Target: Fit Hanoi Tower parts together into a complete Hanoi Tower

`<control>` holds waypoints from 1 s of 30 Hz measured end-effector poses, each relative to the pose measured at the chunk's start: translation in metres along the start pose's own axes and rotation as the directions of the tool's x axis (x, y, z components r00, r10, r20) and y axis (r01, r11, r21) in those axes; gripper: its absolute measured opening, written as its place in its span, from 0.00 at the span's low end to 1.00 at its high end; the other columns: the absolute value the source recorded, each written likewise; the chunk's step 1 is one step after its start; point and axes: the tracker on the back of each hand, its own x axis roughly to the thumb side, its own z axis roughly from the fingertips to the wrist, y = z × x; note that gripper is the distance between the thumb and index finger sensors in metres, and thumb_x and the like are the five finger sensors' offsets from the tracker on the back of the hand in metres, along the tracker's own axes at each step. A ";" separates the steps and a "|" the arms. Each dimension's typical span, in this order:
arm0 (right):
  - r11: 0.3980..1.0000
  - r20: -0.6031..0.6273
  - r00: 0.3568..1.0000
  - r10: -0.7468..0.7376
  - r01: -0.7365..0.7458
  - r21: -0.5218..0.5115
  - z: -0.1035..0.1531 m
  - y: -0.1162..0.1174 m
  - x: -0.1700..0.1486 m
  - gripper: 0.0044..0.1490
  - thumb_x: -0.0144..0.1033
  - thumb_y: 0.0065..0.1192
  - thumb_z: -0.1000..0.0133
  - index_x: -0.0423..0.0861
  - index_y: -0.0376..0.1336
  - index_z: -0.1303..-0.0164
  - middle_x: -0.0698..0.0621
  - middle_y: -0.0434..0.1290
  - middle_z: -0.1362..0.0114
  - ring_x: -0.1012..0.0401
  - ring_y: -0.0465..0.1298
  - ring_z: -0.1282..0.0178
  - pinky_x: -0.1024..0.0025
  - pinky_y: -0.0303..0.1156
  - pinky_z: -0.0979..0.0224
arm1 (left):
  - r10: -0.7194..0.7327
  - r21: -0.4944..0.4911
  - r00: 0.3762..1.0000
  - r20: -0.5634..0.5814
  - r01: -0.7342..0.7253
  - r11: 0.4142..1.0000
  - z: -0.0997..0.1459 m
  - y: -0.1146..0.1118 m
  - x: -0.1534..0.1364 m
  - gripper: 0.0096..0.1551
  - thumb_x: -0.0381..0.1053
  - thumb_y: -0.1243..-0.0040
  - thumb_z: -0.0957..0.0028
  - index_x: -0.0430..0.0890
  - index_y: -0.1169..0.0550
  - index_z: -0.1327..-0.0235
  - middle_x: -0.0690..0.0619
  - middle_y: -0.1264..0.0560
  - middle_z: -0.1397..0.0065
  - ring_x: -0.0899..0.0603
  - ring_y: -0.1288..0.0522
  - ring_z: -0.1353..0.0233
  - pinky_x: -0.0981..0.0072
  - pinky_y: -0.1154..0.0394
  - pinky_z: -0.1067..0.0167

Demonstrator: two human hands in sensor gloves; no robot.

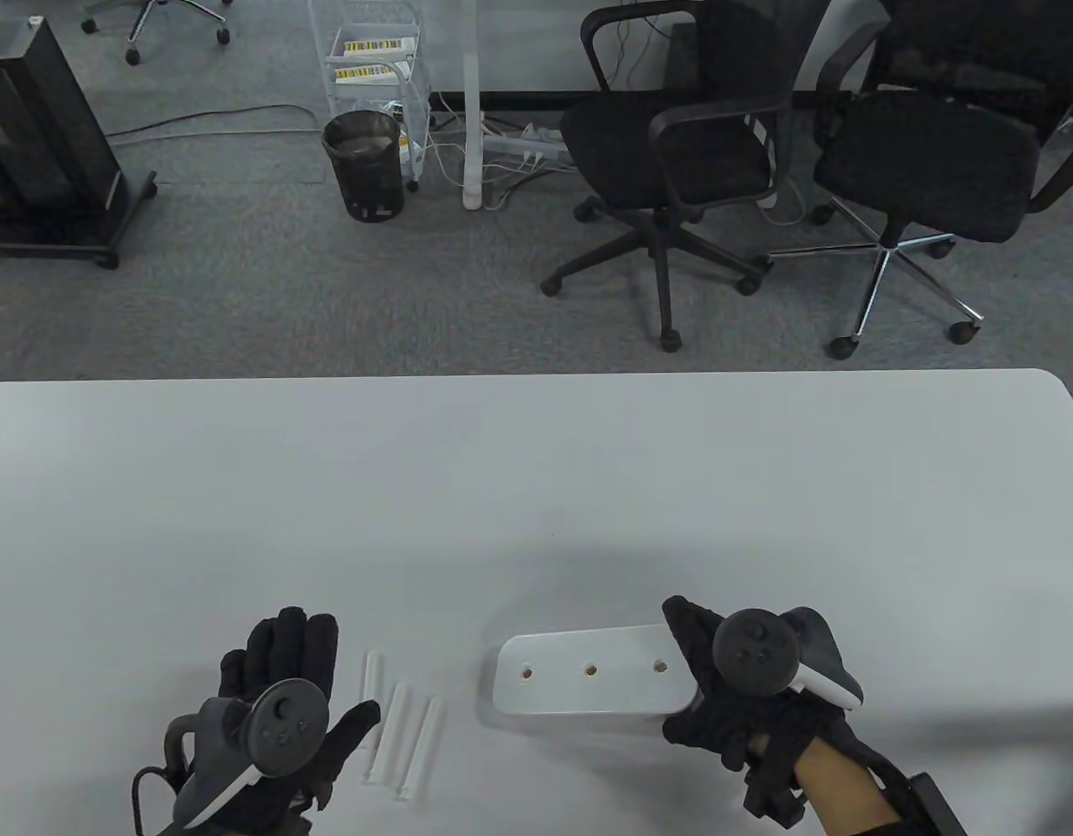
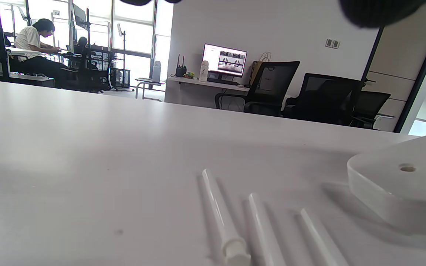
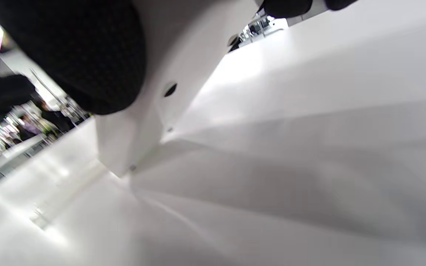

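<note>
A white Hanoi Tower base (image 1: 589, 679) with three holes lies near the front middle of the table. My right hand (image 1: 689, 688) grips its right end, thumb on top and fingers below. In the right wrist view the base (image 3: 183, 48) looks tilted, with a corner on the table, under my gloved fingers (image 3: 68, 55). Three white pegs (image 1: 401, 723) lie side by side left of the base. My left hand (image 1: 327, 670) is open just left of the pegs, holding nothing. The left wrist view shows the pegs (image 2: 261, 225) and the base's end (image 2: 401, 184).
The white table (image 1: 536, 488) stretches far back to its edge. Beyond it are two black office chairs (image 1: 676, 148), a bin (image 1: 362, 161) and a wire cart (image 1: 375, 78) on grey carpet.
</note>
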 end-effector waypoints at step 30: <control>0.974 -0.169 0.964 0.206 -0.184 0.133 -0.016 0.056 -0.031 0.74 0.48 0.77 0.62 0.39 0.29 0.27 0.32 0.40 0.20 0.32 0.48 0.21 0.33 0.48 0.23 | -0.028 -0.093 1.000 -0.011 0.027 0.995 -0.008 -0.016 -0.001 0.58 0.72 0.47 0.55 0.45 0.50 0.18 0.36 0.55 0.16 0.24 0.52 0.18 0.29 0.53 0.28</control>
